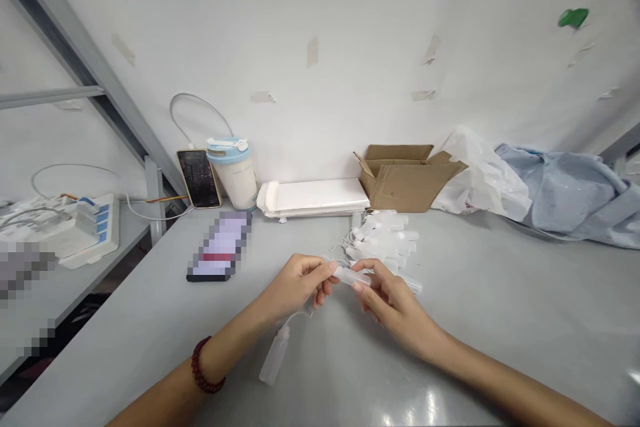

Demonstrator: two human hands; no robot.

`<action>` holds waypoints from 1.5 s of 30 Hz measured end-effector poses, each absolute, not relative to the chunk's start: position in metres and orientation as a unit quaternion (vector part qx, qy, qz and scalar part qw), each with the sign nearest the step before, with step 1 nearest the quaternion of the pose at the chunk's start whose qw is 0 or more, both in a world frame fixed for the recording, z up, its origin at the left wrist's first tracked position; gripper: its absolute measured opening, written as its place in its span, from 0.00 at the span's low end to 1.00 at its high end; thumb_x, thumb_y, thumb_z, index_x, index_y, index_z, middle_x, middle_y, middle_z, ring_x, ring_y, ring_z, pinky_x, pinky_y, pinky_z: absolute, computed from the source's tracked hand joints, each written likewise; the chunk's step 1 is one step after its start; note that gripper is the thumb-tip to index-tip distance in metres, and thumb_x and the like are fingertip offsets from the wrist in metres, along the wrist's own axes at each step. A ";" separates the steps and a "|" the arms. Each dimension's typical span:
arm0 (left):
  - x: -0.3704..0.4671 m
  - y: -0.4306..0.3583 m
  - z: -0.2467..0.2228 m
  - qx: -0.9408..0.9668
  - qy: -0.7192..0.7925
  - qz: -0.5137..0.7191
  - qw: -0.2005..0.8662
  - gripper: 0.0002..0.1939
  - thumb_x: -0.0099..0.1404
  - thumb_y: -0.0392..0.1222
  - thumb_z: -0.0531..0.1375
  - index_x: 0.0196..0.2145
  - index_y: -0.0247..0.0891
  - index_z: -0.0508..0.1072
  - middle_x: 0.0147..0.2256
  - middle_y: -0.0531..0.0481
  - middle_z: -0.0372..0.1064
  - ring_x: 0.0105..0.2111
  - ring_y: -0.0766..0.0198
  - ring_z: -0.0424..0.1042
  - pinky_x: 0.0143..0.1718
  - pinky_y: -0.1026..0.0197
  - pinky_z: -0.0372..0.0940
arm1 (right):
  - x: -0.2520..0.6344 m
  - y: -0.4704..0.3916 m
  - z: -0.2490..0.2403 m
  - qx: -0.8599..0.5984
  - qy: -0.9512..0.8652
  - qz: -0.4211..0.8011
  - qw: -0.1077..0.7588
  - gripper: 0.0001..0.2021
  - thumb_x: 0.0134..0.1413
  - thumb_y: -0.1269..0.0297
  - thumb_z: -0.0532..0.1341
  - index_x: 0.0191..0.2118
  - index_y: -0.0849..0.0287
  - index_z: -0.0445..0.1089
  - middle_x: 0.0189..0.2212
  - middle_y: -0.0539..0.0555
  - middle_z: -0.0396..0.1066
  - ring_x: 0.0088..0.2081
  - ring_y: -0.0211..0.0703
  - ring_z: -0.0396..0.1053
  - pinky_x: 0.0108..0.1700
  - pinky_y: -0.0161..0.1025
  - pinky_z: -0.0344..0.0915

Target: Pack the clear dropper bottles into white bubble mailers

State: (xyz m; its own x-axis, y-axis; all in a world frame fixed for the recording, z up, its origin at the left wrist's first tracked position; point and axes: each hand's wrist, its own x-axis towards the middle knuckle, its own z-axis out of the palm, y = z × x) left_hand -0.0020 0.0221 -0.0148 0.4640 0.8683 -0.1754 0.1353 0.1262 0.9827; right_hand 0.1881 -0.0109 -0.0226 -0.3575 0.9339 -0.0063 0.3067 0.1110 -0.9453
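Between my two hands is a small clear plastic bottle, lying nearly level above the grey table. My left hand pinches its narrow neck end. At the other end, the fingers of my right hand close around the bottle's body. A second clear bottle with a thin tube at its tip rests on the table below my left hand. Just behind my hands lies a pile of similar translucent bottles, with thin tubes on their left side. One bottle of the pile is partly covered by my right hand.
A white flat box and an open cardboard box stand along the wall. To the left are a lidded cup, a propped phone and a flat phone. A white plastic bag and blue cloth lie right.
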 end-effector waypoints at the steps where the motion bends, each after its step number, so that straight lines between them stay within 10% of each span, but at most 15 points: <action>1: -0.002 0.022 -0.015 0.592 0.428 0.295 0.616 0.20 0.61 0.54 0.55 0.24 0.32 0.70 0.18 0.53 0.62 0.17 0.70 0.62 0.17 0.67 0.58 | 0.188 -0.011 -0.023 -0.470 -0.690 0.445 0.323 0.15 0.59 0.52 0.51 0.44 0.58 0.57 0.19 0.44 0.60 0.19 0.35 0.56 0.21 0.32 0.54; 14: -0.003 0.019 -0.009 0.656 0.403 0.293 0.567 0.18 0.64 0.50 0.53 0.26 0.33 0.72 0.19 0.52 0.65 0.20 0.69 0.63 0.24 0.66 0.60 | 0.192 -0.009 -0.027 -0.453 -0.752 0.364 0.313 0.14 0.63 0.56 0.45 0.37 0.58 0.61 0.18 0.46 0.63 0.19 0.37 0.60 0.25 0.34 0.56; 28: -0.004 0.014 -0.001 0.762 0.369 0.283 0.451 0.12 0.65 0.43 0.52 0.36 0.37 0.74 0.34 0.48 0.70 0.34 0.63 0.67 0.36 0.64 0.62 | 0.189 -0.004 -0.021 -0.432 -0.594 0.598 0.322 0.22 0.58 0.44 0.47 0.23 0.56 0.53 0.13 0.41 0.49 0.13 0.30 0.46 0.16 0.31 0.47; 45: -0.004 0.014 -0.011 0.700 0.396 0.268 0.531 0.11 0.66 0.47 0.50 0.37 0.36 0.65 0.29 0.53 0.64 0.28 0.67 0.66 0.29 0.64 0.62 | 0.193 -0.006 -0.019 -0.451 -0.762 0.349 0.305 0.16 0.63 0.56 0.45 0.31 0.59 0.62 0.18 0.45 0.52 0.19 0.35 0.51 0.23 0.34 0.49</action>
State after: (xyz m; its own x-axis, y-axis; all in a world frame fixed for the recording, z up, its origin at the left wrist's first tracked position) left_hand -0.0044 0.0140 -0.0110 0.5428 0.8387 -0.0442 0.2692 -0.1239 0.9551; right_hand 0.1931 -0.0056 -0.0186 -0.4066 0.9012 0.1500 0.4752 0.3488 -0.8078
